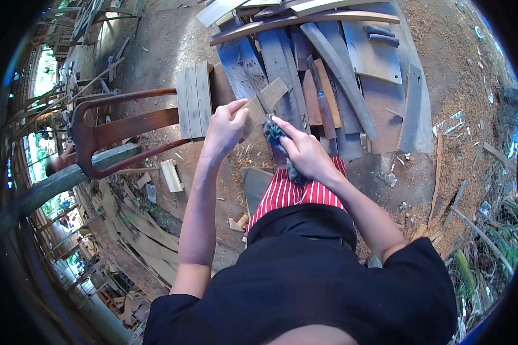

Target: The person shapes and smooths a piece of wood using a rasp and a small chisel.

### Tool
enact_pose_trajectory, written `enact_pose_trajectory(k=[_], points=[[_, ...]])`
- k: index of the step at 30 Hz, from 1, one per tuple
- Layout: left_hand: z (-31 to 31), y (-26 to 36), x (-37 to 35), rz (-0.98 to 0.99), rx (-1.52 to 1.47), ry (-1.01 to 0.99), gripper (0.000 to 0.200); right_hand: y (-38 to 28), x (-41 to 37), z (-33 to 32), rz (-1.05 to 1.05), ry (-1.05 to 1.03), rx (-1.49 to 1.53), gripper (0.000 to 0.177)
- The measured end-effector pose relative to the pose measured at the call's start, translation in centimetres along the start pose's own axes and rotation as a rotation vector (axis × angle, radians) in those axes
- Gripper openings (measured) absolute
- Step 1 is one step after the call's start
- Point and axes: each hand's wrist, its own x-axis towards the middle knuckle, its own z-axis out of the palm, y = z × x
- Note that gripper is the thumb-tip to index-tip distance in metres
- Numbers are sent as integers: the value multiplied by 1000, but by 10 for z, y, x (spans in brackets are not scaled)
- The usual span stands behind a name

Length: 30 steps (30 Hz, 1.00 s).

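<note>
My left hand (227,129) is closed around one end of a short pale wooden block (275,94), which slants up to the right beyond my fist. In my right hand (309,155) is a thin-bladed tool (259,96), gripped by its handle, which is wrapped in a dark green and black rag (275,133). Its narrow blade lies across the block and points up and to the left. Both hands are close together above my lap, over the red striped shorts (282,192). My fingers hide part of the block and the handle.
Ahead is a low board surface (411,115) with planks, sticks and a chisel-like tool (322,106). A brown wooden chair (135,125) with a slatted part (194,100) is at left. A wood offcut (171,176) and shavings (460,167) lie on the ground.
</note>
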Motion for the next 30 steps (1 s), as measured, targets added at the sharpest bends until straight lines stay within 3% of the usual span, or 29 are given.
enact_pose_trajectory(k=[6, 8, 9, 10, 12, 16, 18, 20, 22, 24, 28, 30], points=[[-3, 14, -1, -117, -27, -102, 49, 40, 55, 4, 93, 31, 23, 47], [-3, 19, -2, -142, 36, -86, 49, 30, 45, 4, 155, -9, 143, 48], [-1, 19, -4, -185, 83, -76, 49, 29, 28, 9, -14, 47, 103, 48], [0, 18, -3, -190, 83, -82, 49, 7, 6, 1, 41, -26, 166, 48], [6, 18, -4, -104, 19, -34, 49, 0, -6, -6, 33, -40, 209, 47], [2, 10, 1, -57, 57, -16, 49, 37, 60, 0, 125, -21, 118, 47], [0, 15, 1, -116, 17, -66, 49, 41, 66, 3, 132, 11, 97, 47], [8, 20, -3, -80, 233, -21, 49, 21, 34, -5, 70, -20, 121, 48], [8, 28, -6, -116, 244, -39, 50, -2, 7, -13, 57, -53, 190, 48], [9, 15, 3, -78, 123, -47, 49, 29, 27, -4, -56, 21, 231, 46], [4, 25, 2, -92, 85, -57, 49, 35, 75, 2, 76, 89, 36, 45], [6, 27, 0, -80, 146, -49, 49, 13, 44, -5, 144, 9, 98, 46]])
